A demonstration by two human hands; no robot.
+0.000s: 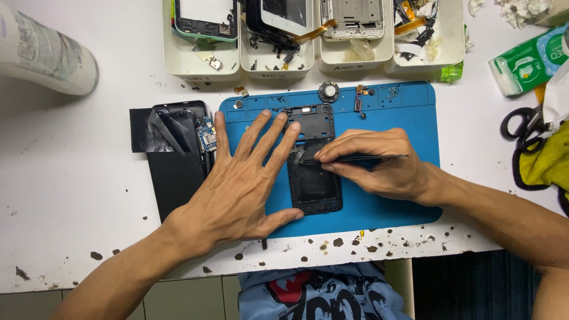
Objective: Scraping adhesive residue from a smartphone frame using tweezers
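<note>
The left hand (240, 178) lies flat and open, fingers spread, pressing the upper left part of a black phone frame (314, 178) on the blue mat (391, 118). The right hand (379, 163) is closed around thin tweezers (361, 157), whose tip touches the frame just below the left fingertips. It seems the person is lifting or picking a small part from the frame's middle; the next move probably needs a steady hold and a gentle pull. The frame's long axis runs away from the body, between both hands.
</note>
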